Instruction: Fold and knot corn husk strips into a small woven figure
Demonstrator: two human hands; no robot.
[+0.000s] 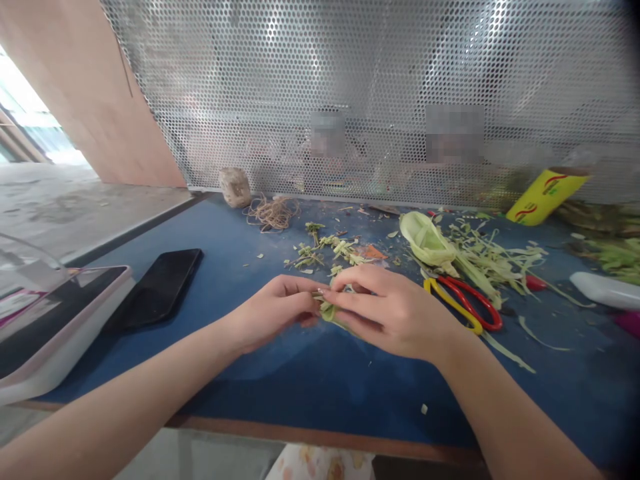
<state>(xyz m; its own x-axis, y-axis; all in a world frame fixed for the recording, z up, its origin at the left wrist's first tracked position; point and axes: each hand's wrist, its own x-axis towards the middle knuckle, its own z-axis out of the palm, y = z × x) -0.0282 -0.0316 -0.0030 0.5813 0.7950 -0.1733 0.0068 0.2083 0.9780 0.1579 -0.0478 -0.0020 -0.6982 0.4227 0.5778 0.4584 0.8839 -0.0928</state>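
Note:
Over the middle of the blue table, my left hand (280, 307) and my right hand (385, 308) meet with fingertips pinched together. Between them is a small pale green plant piece (329, 311), mostly covered by my fingers. My left hand grips its left end, and my right fingers close on it from above and the right. Just beyond the hands lie small green plant sprigs (340, 247) and an orange scrap (373, 253). Scissors with red and yellow handles (467, 303) rest right of my right hand, their blades partly hidden under greenery.
A black phone (163, 287) and a white-edged tray (107, 300) are at the left. Tangled twine (273, 213) lies beside a pale block (234, 187). A cupped green husk (425, 239), shredded strips and a yellow packet (547, 195) occupy the right. Perforated metal mesh (300, 80) stands behind.

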